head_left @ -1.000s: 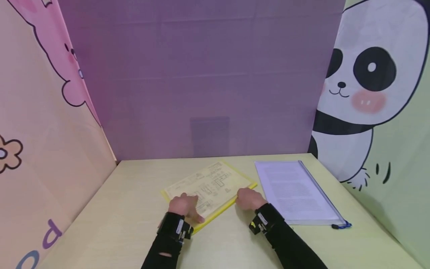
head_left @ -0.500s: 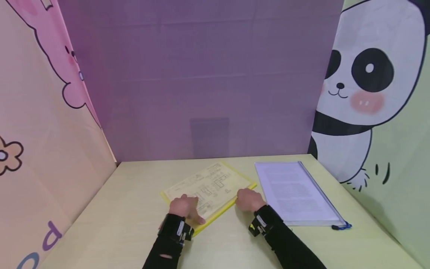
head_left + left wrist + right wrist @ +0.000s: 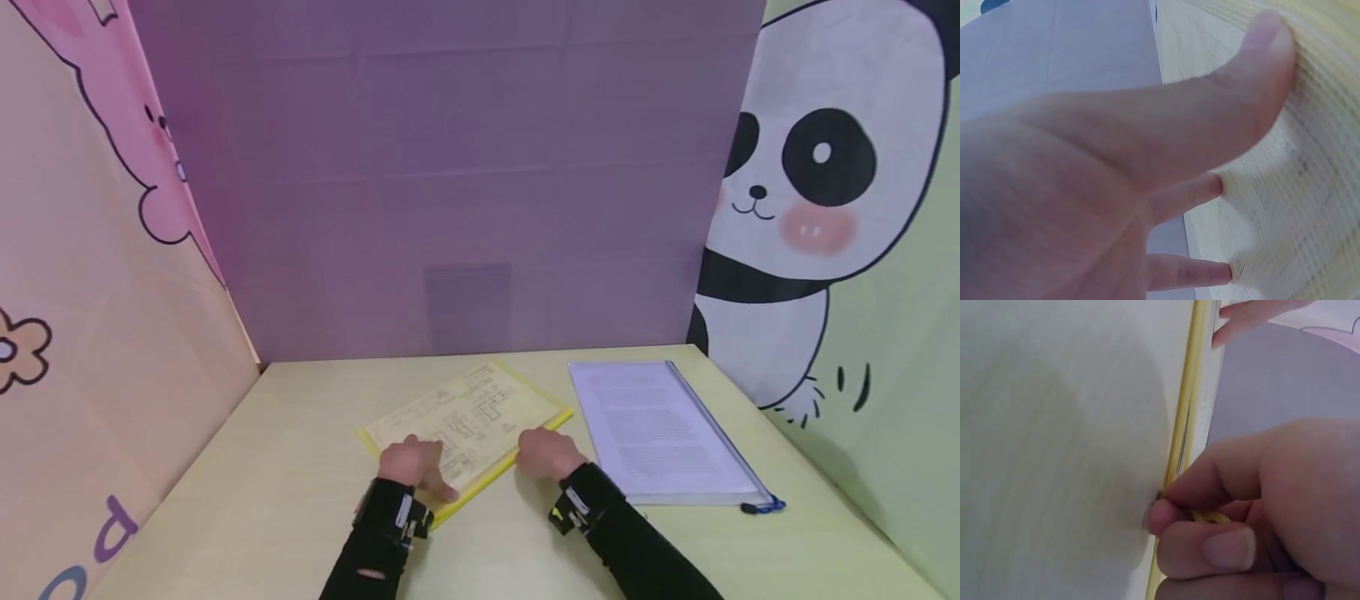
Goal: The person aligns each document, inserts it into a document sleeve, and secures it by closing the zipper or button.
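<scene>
A yellow mesh zip pouch [image 3: 498,417] with a printed sheet inside lies at an angle mid-table. My left hand [image 3: 412,464] rests on its left part. In the left wrist view, the thumb [image 3: 1266,56] and fingertips press flat on the mesh. My right hand [image 3: 551,454] is at the pouch's near right edge. There, in the right wrist view, thumb and finger pinch the zipper pull, whose yellow cord [image 3: 1213,517] shows between the fingers. Beyond this hand the yellow edge [image 3: 1184,419] shows a narrow gap. The slider itself is hidden.
To the right lies a second zip pouch [image 3: 660,433], pale with printed pages, its dark blue pull [image 3: 765,504] at the near corner. The pale wooden table [image 3: 247,500] meets a purple back panel [image 3: 450,167] and printed side walls.
My right hand has slid a short way left and toward me along the pouch's near edge. The left hand and both pouches have stayed put.
</scene>
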Motion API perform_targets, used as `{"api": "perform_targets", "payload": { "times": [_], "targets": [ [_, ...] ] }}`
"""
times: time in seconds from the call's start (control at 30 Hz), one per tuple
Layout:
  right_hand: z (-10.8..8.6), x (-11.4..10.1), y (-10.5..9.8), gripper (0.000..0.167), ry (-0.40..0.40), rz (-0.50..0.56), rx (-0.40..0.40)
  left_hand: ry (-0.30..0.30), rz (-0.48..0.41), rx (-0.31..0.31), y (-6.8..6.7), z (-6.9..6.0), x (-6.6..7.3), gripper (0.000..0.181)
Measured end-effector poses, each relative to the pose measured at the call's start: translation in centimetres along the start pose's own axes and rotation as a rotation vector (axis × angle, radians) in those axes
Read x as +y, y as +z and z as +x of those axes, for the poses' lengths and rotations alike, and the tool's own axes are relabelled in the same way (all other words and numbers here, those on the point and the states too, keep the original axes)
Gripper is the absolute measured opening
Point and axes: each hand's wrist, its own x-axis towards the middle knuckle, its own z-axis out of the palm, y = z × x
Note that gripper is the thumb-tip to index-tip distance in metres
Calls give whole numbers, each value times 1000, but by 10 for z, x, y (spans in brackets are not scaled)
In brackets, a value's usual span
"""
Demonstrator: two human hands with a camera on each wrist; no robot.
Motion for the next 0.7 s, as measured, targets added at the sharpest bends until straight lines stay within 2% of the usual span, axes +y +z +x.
{"api": "perform_targets", "payload": {
  "times": [0.53,0.7],
  "targets": [
    [-1,-7,1,17,-6,-6,-22,13,16,27,-1,-4,-1,82],
    [0,-4,0,17,-21,-14,-18,-18,5,12,0,-3,1,81]
  ]
}}
